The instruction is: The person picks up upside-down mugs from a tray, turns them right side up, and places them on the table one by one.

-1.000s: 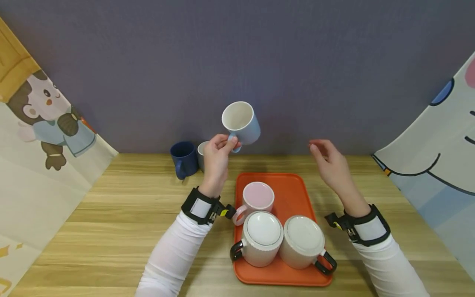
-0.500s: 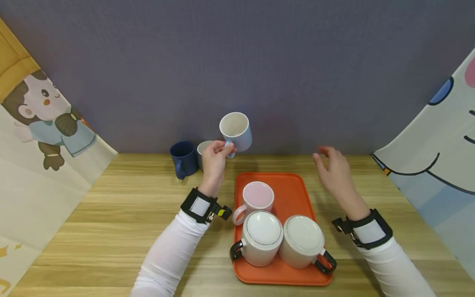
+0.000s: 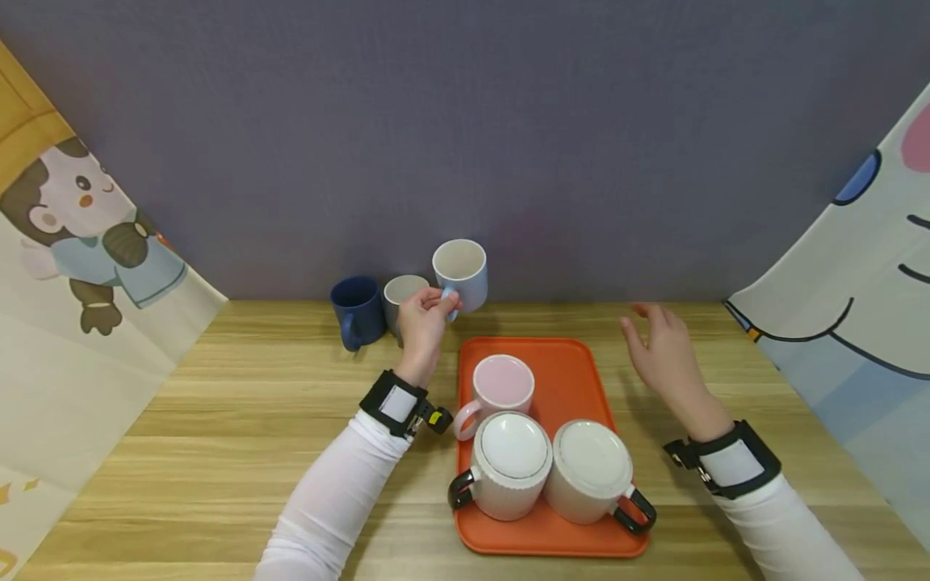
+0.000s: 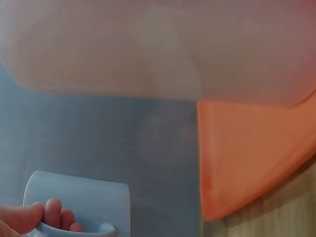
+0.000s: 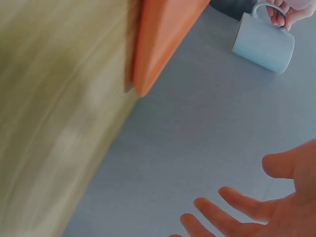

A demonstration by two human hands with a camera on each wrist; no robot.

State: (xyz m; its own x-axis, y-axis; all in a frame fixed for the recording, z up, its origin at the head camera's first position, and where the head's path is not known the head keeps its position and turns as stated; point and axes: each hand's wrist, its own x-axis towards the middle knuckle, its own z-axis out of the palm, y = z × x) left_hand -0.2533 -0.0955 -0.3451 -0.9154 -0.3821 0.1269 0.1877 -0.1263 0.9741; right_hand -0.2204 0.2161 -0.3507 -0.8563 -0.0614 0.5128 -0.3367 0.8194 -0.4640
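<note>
My left hand (image 3: 423,329) pinches the handle of a light blue mug (image 3: 470,284), its white inside facing up and toward me. The mug is near the back wall, right beside a grey mug (image 3: 402,292) that my hand partly hides. In the left wrist view the thumb and fingers grip the handle of the blue mug (image 4: 94,200). To the right of the tray, my right hand (image 3: 664,355) hovers with spread fingers and holds nothing. The right wrist view shows its loose fingers (image 5: 217,215) apart from the blue mug (image 5: 264,43).
An orange tray (image 3: 559,367) carries a pink mug (image 3: 503,383) and two upside-down white mugs (image 3: 513,460) with black handles. A dark blue mug (image 3: 358,311) stands left of the grey one. A grey wall (image 3: 581,145) closes off the back of the wooden table (image 3: 254,420).
My left hand has lowered the light blue mug toward the table at the back, slightly left. My right hand has drifted down and to the right, its fingers more spread.
</note>
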